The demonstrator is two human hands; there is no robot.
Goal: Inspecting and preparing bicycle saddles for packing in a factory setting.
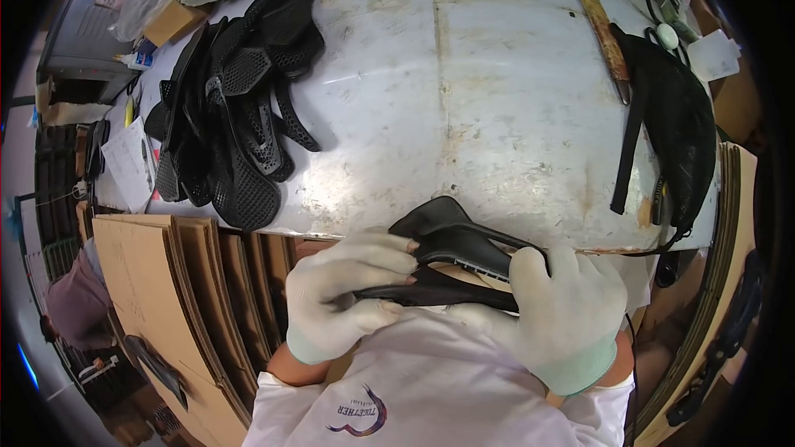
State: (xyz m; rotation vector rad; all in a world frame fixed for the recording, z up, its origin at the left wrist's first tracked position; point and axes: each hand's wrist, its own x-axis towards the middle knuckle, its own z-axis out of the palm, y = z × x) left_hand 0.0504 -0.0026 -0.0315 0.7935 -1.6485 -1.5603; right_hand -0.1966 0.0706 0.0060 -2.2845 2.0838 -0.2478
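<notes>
Close to my body, at the near edge of the table, I hold a black bicycle saddle (447,236) with a long slot down its middle. My left hand (352,281), in a white glove with bare fingertips, grips its left part, thumb below and fingers on top. Around its right end my right hand (567,306) is closed, also gloved in white; its thumb lies along the saddle's lower edge. Further off to the left, a heap of black honeycomb saddle pads (248,70) lies on the table.
The worn white table (497,116) spreads out in front. At its right lie a rusty flat bar (600,37) and a black pouch (671,124). Cardboard sheets (145,298) stand below left, more (733,199) at right. Papers (128,165) rest at the left edge. Another person (79,294) is far left.
</notes>
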